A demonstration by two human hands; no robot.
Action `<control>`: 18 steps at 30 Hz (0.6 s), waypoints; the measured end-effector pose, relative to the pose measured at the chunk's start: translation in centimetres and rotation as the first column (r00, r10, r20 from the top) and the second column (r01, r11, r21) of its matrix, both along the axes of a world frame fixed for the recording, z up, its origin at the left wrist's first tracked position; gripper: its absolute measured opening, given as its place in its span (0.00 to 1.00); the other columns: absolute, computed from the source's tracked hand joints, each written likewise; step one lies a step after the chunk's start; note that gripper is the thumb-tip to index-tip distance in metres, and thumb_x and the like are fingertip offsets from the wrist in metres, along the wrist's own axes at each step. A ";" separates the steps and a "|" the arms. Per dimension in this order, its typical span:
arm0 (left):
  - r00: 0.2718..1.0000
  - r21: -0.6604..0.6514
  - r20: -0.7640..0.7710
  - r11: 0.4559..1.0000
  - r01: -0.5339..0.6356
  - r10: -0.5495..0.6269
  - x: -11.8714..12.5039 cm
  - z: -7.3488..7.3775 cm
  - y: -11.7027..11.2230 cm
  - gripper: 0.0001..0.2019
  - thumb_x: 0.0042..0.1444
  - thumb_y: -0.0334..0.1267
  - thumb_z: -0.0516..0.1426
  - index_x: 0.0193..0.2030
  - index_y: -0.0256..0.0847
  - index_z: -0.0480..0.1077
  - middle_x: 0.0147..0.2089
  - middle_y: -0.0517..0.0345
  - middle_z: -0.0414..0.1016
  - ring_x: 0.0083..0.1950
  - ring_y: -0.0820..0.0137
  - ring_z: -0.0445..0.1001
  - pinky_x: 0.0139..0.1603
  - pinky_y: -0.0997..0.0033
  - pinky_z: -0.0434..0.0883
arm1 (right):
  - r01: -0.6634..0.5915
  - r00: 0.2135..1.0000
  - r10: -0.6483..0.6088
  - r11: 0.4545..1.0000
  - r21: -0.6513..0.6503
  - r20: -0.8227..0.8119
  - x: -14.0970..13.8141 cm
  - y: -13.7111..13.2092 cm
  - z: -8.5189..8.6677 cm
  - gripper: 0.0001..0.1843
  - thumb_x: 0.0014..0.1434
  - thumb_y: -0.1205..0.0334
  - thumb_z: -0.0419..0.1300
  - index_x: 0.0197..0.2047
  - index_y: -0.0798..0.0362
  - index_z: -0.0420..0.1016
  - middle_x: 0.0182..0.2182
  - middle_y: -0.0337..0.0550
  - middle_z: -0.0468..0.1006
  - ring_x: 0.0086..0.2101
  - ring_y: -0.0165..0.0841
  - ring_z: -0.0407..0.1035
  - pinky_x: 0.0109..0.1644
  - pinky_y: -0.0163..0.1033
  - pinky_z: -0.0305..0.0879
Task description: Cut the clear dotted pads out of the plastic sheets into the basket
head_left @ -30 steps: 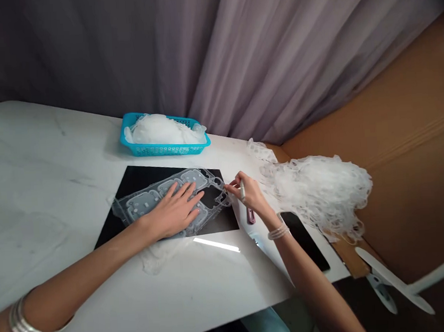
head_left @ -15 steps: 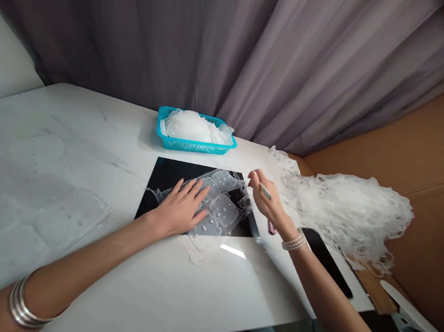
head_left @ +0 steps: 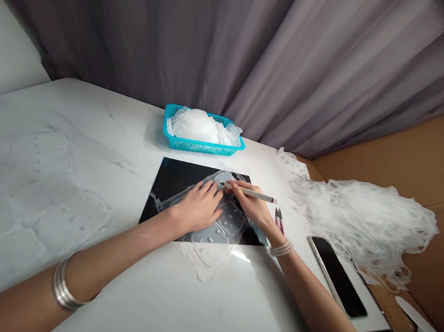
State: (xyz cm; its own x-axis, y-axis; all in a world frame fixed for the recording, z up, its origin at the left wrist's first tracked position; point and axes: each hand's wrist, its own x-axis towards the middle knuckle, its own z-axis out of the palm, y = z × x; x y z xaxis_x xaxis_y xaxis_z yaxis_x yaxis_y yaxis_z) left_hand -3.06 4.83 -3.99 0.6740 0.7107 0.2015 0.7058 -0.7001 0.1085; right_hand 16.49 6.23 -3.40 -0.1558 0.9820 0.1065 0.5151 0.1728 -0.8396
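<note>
My left hand [head_left: 202,206] lies flat on a translucent moulded sheet [head_left: 230,218], its fingers slightly apart, pressing it against a black mat [head_left: 173,176]. The sheet has rounded panels with small raised shapes. Close beside those fingertips, my right hand [head_left: 251,204] is closed around a slim white pen-shaped tool [head_left: 259,194]. Its working end points left at the sheet's upper part; the tip is too small to make out. Beyond the mat's near edge, a thin clear piece [head_left: 203,262] of similar material lies on the white table [head_left: 147,301].
A blue basket [head_left: 205,146] holding white pieces stands behind the mat. Pink-handled snips [head_left: 279,220] and a phone [head_left: 337,276] lie to the right. Farther right is a heap of translucent strips [head_left: 368,222] against brown cardboard [head_left: 394,145]. More clear sheets [head_left: 70,210] lie left.
My right hand has moved left from beside the mat onto the sheet, bringing the pen-shaped tool near my left fingers. The snips show more fully. The whole view has shifted slightly.
</note>
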 end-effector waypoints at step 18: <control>1.000 0.032 0.019 0.999 0.009 -0.009 -0.5 -0.9 -0.1 0.22 0.67 0.42 0.49 0.60 0.30 0.67 0.67 0.32 0.64 0.67 0.48 0.64 0.65 0.48 0.63 | -0.314 0.845 0.129 0.905 0.287 0.519 -0.6 -1.8 1.4 0.11 0.68 0.67 0.51 0.39 0.53 0.76 0.35 0.48 0.81 0.33 0.37 0.75 0.37 0.40 0.67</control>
